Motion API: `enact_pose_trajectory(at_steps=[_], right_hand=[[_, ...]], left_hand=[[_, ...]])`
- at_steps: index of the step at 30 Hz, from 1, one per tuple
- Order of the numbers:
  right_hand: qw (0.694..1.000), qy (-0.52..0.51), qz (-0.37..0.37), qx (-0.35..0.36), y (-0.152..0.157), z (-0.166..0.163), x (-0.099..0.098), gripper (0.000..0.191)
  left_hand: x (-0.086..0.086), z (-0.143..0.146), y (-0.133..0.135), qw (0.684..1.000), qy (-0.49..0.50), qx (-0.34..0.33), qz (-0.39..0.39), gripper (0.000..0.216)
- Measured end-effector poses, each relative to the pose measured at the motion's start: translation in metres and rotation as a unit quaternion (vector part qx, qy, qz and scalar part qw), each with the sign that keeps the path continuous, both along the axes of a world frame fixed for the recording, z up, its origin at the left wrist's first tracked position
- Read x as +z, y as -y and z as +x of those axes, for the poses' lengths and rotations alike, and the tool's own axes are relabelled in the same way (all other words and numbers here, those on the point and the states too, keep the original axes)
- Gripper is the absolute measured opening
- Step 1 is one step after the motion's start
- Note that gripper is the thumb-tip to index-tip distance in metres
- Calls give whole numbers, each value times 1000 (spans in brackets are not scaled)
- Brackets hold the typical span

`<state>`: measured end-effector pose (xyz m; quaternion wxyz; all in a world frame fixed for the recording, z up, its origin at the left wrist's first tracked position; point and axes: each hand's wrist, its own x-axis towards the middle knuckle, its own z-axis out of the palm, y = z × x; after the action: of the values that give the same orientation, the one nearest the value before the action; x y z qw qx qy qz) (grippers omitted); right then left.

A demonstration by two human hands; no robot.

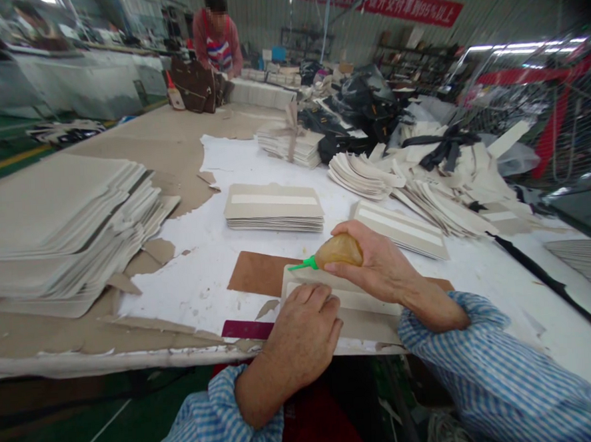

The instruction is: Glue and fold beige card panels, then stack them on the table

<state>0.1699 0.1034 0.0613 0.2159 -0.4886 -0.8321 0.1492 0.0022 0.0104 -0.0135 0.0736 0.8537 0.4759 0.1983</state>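
My right hand (378, 262) is closed around a yellowish squeeze glue bottle (345, 250). Its green nozzle points left, with the tip at the upper left edge of a beige panel (362, 320) that bears a paler strip. Resting on that panel's left part, my left hand (302, 330) has its fingers bent and close together, holding the panel down. Under the panel lies a brown board (259, 273), partly covered. A dark purple strip (247, 328) sits left of my left hand, by the table's front edge.
Beyond my hands are a stack of beige panels (275, 209) and another stack (401, 229). A tall pile of larger beige sheets (55, 216) occupies the left. Loose strips (439, 205) and black pieces (368, 100) heap up at the right back. A person (217, 39) stands at the far end by a brown bag (194, 87).
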Motion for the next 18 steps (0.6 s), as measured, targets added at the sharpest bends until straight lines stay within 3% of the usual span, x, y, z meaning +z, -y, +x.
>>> enact_pose_trajectory(at_steps=[18], right_hand=[[991, 129, 42, 12, -5, -33, 33, 39]], left_hand=[[-2, 0, 0, 1000, 11, -2, -2, 22]])
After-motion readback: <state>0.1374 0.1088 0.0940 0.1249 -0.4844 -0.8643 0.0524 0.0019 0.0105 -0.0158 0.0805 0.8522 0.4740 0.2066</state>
